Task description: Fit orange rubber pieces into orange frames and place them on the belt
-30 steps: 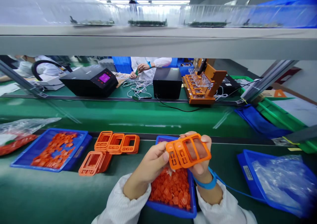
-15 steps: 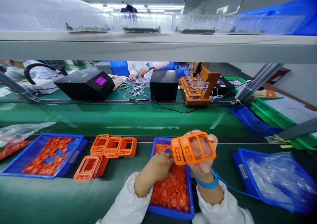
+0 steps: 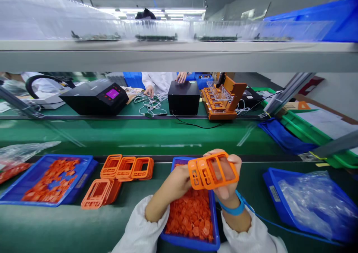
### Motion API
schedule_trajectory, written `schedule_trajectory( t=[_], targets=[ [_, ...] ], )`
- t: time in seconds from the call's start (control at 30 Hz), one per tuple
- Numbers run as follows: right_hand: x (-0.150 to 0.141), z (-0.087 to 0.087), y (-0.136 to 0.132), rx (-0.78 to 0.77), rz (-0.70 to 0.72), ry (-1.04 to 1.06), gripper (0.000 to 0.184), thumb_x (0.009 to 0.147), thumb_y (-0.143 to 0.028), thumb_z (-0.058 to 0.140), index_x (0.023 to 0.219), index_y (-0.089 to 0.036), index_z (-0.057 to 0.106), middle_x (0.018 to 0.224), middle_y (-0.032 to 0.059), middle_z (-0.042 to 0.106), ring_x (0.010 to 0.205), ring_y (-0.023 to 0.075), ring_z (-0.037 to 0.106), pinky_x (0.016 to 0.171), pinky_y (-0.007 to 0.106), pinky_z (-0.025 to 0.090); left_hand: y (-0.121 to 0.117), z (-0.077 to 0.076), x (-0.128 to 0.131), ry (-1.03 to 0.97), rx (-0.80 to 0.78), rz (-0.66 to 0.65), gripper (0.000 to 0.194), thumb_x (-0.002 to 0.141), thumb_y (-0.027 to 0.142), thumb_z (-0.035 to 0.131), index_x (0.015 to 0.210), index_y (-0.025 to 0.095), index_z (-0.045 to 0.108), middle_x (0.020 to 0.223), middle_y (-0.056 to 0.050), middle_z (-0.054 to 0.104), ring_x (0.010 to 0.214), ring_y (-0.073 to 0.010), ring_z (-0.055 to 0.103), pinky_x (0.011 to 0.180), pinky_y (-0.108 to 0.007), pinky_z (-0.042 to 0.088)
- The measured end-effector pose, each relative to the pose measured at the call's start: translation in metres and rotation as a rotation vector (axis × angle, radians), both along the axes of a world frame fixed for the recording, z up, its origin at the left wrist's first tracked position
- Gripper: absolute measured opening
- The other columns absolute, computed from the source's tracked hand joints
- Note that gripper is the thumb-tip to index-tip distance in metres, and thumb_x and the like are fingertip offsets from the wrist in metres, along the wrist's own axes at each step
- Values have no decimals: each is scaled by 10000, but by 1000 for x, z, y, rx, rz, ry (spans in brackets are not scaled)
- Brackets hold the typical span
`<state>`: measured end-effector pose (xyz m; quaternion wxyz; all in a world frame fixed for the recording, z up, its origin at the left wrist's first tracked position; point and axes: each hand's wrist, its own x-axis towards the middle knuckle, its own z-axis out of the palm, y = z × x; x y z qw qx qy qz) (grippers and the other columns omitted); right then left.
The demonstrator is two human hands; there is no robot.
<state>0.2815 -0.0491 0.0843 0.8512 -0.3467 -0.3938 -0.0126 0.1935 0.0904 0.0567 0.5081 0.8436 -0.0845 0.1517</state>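
Observation:
In my right hand (image 3: pixel 227 190) are orange plastic frames (image 3: pixel 206 175), two or more, fanned out and overlapping, tilted above a blue tray (image 3: pixel 192 243). The fingers and thumb close round their right side. My left hand (image 3: pixel 178 182) is curled at the left edge of these frames. Its fingertips are behind them, so what it pinches, if anything, is hidden. Under both hands the tray holds a heap of small orange plastic pieces (image 3: pixel 190 215). A blue wrist strap (image 3: pixel 233 208) with a cord circles my right wrist.
Stacks of orange frames (image 3: pixel 142 168) stand left of the tray. Further left lies another blue tray (image 3: pixel 81 178) with orange pieces. A blue bin (image 3: pixel 275 193) with clear plastic bags is at right. Beyond are black boxes (image 3: pixel 184 98), an orange fixture (image 3: pixel 223 102) and a co-worker's hands (image 3: pixel 181 77).
My left hand has risen from the pieces in the tray to the left edge of the frames. The held frames have shifted slightly left. The co-worker's hand now rests on a black box.

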Motion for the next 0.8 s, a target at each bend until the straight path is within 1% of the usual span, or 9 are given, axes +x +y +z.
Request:
schedule_trajectory(
  t=[0.03, 0.1, 0.17, 0.3, 0.43, 0.5, 0.6, 0.67, 0.8],
  targets=[
    [-1, 0, 0, -9, -3, -37, 763, 687, -664, 968, 1285, -401, 574, 1243, 43, 694, 1072, 247, 743, 907, 415, 656, 1, 6, -2, -28, -23, -5, 204, 972, 219, 683, 1104, 200, 838, 1088, -91, 814, 950, -217, 753, 888, -286, 580],
    [-1, -1, 1, -35, -3, -109, 758, 718, -659, 955, 1313, -404, 560, 1252, 57, 686, 1063, 258, 742, 871, 424, 667, 3, 15, -6, -62, -106, -19, 199, 1006, 236, 657, 981, 182, 846, 966, -86, 804, 847, -195, 724, 829, -274, 571],
    [-2, -2, 2, -57, 3, -160, 753, 739, -643, 949, 1332, -398, 554, 1257, 70, 676, 1073, 266, 738, 865, 434, 673, 5, 21, -10, -38, -224, -28, 227, 1001, 264, 684, 858, 170, 834, 843, -69, 771, 761, -173, 684, 768, -256, 555],
    [-1, -6, 4, -48, 21, -207, 761, 746, -605, 964, 1351, -381, 559, 1265, 83, 667, 1091, 273, 735, 898, 454, 671, 5, 22, -14, 67, -434, 11, 211, 914, 320, 803, 793, 148, 812, 837, -75, 758, 774, -184, 684, 757, -268, 560],
    [-2, -12, 5, -46, 33, -207, 782, 728, -568, 991, 1360, -375, 573, 1293, 96, 666, 1123, 294, 728, 919, 479, 661, 3, 20, -14, 87, -595, 161, 133, 820, 263, 842, 864, 147, 795, 843, -62, 763, 743, -173, 677, 703, -256, 552],
    [-3, -15, 6, -59, 16, -203, 793, 704, -573, 1003, 1349, -375, 585, 1286, 99, 679, 1119, 308, 728, 919, 494, 653, 3, 20, -14, 68, -584, 219, 115, 804, 217, 816, 896, 150, 801, 894, -68, 770, 766, -170, 674, 707, -250, 542],
    [-5, -16, 6, -78, -1, -210, 780, 693, -593, 1005, 1322, -373, 599, 1257, 97, 700, 1086, 309, 736, 895, 496, 652, 3, 20, -14, 16, -520, 254, 34, 822, 182, 772, 818, 153, 788, 910, -67, 747, 816, -168, 661, 755, -250, 533],
    [-6, -17, 6, -94, 6, -210, 762, 701, -610, 997, 1304, -374, 596, 1244, 90, 704, 1068, 304, 745, 875, 496, 660, 2, 19, -14, -10, -561, 272, 15, 824, 177, 768, 828, 163, 766, 893, -48, 728, 809, -158, 647, 751, -242, 523],
    [-6, -19, 8, -118, -7, -207, 769, 671, -644, 1000, 1252, -360, 585, 1219, 89, 705, 1059, 308, 757, 858, 499, 668, -3, 17, -14, 10, -613, 273, 140, 824, 193, 780, 963, 182, 760, 926, -33, 718, 804, -152, 632, 744, -239, 511]
  ],
)
